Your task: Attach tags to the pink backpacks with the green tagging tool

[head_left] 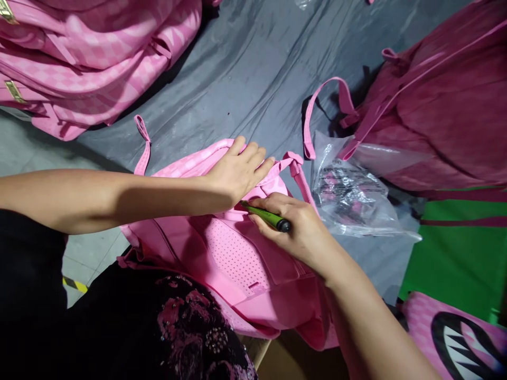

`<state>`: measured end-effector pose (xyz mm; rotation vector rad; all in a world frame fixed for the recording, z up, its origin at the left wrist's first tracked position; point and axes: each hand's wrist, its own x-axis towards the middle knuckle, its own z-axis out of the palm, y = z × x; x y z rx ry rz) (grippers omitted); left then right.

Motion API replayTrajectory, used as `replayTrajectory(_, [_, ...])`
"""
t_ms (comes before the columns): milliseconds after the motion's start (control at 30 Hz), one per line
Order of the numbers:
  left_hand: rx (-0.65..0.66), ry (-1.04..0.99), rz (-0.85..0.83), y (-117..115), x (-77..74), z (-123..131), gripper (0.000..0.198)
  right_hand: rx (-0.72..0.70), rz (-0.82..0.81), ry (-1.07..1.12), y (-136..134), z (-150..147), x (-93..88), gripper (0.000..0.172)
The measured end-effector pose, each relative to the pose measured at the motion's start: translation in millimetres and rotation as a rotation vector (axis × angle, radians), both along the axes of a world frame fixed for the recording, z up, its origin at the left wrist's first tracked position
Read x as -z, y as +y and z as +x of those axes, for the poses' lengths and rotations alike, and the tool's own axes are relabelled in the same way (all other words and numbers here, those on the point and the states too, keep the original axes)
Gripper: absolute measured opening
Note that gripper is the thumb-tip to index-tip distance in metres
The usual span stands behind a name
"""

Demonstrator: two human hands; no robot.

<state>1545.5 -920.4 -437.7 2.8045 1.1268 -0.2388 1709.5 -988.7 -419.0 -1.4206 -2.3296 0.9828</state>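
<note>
A pink backpack [237, 253] lies in front of me, its dotted mesh back panel facing up, partly over my lap. My left hand [240, 169] rests on its upper part with fingers stretched out and slightly spread. In my right hand [293, 221] is a slim green tool with a black end [271, 217], gripped between thumb and fingers. Its tip points toward the bag fabric just below my left hand. That tip is too small and shaded to make out, so I cannot tell what kind of tool it is.
Pink checkered backpacks [99, 58] are heaped at upper left. Another pink bag [447, 105] sits at right, beside a clear plastic bag [348, 190] with small pink pieces. Grey sheeting [245, 68] covers the surface. A green panel [463, 253] and a pink tooth-print item [455, 338] are at lower right.
</note>
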Motion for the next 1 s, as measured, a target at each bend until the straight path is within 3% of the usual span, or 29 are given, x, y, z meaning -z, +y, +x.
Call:
replayTrajectory(267, [0.022, -0.01, 0.017, 2.4, 2.8, -2.8, 0.075, 0.034, -0.04, -0.03, 0.8, -2.5, 0.0, 0.018])
replayTrajectory(433, [0.17, 0.076, -0.101, 17.7, -16.1, -26.8, 0.11, 0.116, -0.027, -0.001, -10.3, -6.9, -3.5, 0.018])
replayTrajectory(567, [0.061, 0.049, -0.085, 11.1, -25.3, -51.8, 0.124, 0.19, 0.038, 0.132, -22.4, -19.6, 3.4, 0.021])
replayTrajectory(733, [-0.089, 0.093, -0.061, -1.2, -18.3, -63.5, 0.119, 0.175, 0.075, 0.114, -18.6, -30.6, 16.8, 0.017])
replayTrajectory(900, [-0.007, 0.094, -0.02, 3.3, -10.3, -70.0, 0.092, 0.145, 0.107, 0.112, -13.0, -31.6, 21.4, 0.018])
replayTrajectory(1000, [-0.023, 0.086, -0.042, 7.6, -11.6, -73.6, 0.092, 0.138, 0.112, 0.123, -15.2, -32.2, 20.5, 0.02])
